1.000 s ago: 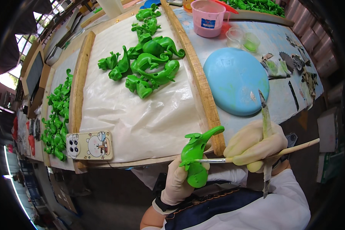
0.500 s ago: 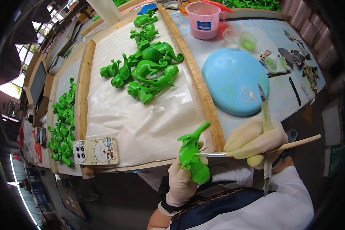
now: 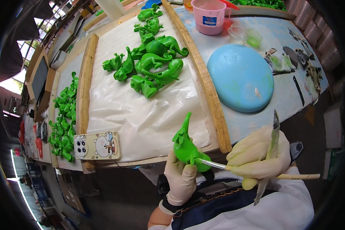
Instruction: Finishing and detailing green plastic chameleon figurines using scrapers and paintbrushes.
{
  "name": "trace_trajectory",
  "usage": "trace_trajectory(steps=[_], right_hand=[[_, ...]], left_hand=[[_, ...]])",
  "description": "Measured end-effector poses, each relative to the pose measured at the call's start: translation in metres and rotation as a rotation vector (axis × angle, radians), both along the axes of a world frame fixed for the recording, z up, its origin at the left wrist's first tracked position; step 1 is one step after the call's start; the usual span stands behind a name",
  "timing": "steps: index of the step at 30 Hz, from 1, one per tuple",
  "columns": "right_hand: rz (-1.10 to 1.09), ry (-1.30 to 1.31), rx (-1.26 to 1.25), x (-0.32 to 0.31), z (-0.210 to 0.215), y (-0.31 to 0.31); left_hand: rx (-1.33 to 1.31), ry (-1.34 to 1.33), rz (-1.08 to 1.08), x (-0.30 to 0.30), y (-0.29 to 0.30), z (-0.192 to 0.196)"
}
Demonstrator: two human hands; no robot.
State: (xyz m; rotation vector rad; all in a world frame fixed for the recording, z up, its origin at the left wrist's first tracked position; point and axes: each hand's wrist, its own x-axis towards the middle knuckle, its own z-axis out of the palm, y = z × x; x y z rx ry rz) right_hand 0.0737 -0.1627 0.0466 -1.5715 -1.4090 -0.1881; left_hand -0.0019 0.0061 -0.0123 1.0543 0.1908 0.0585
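Observation:
My gloved left hand [image 3: 180, 184] is closed around a green figurine [image 3: 186, 149], a rounded animal body with a long tail-like part pointing up. In my gloved right hand [image 3: 258, 155] a paintbrush [image 3: 215, 165] with a pale wooden handle is gripped, its bristles touching the figurine's lower side. The same hand also clasps a second, paint-smeared tool [image 3: 273, 140] with a dark narrow tip, standing crosswise to the brush; its kind cannot be made out. Several similar green chameleon-like figurines [image 3: 153, 63] lie on the white plastic sheet [image 3: 149, 119] beyond my hands.
Wooden strips [image 3: 195, 73] border the sheet. A phone [image 3: 97, 145] in a cartoon case lies at the near left, beside more green figurines [image 3: 65, 119]. To the right are an upturned blue basin [image 3: 239, 76], a pink measuring jug [image 3: 207, 17], clear cups [image 3: 253, 37] and stained rags [image 3: 281, 61].
The figurine has been turned and tilted in my left hand, its tail-like part now more upright. The brush tip has shifted to a lower part of it, and the brush angle has changed.

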Motion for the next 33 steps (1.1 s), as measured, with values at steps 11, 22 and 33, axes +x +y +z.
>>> trace_trajectory(steps=[11, 22, 33], right_hand=[[0.103, -0.042, 0.018, 0.001, 0.01, 0.001], [-0.12, 0.004, 0.159, 0.005, -0.002, 0.006], [-0.068, 0.14, -0.158, -0.007, 0.0, 0.001]], left_hand=[[0.016, -0.022, 0.048, -0.001, 0.0, 0.001], [0.015, -0.008, 0.026, -0.002, 0.0, -0.003], [0.004, -0.038, 0.021, 0.002, 0.001, -0.004]])
